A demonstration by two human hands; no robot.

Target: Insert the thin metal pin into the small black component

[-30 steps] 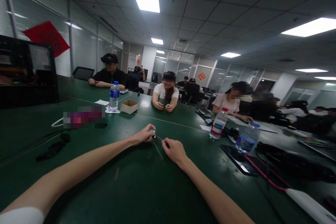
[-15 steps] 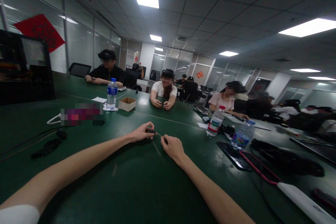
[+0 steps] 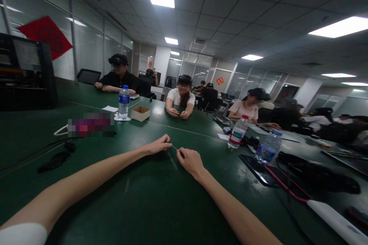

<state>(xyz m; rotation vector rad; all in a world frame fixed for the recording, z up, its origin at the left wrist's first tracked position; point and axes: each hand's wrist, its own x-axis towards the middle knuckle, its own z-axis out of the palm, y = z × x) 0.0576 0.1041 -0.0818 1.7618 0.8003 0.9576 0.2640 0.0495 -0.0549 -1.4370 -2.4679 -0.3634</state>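
Note:
Over the green table, my left hand (image 3: 161, 144) is closed, with its thumb and fingers pressed together. It pinches a small dark object that the fingers now almost wholly hide. My right hand (image 3: 190, 161) is curled around the dark handle of what looks like a small screwdriver (image 3: 174, 147). Its thin, bright shaft spans the gap between my hands, and the tip meets or nearly meets my left fingertips; I cannot tell which.
Ahead stand an open cardboard box (image 3: 140, 113) and a water bottle (image 3: 123, 103). To the right are a red-capped bottle (image 3: 238, 134), a blue-capped bottle (image 3: 268, 148), a tablet (image 3: 258, 170), and a white power bank (image 3: 335, 218). Black cables (image 3: 54, 160) lie left. Several people sit around.
My left fingers have turned and closed further, covering the small dark object that showed between them before. My right hand keeps nearly the same place and grip. The view has shifted slightly.

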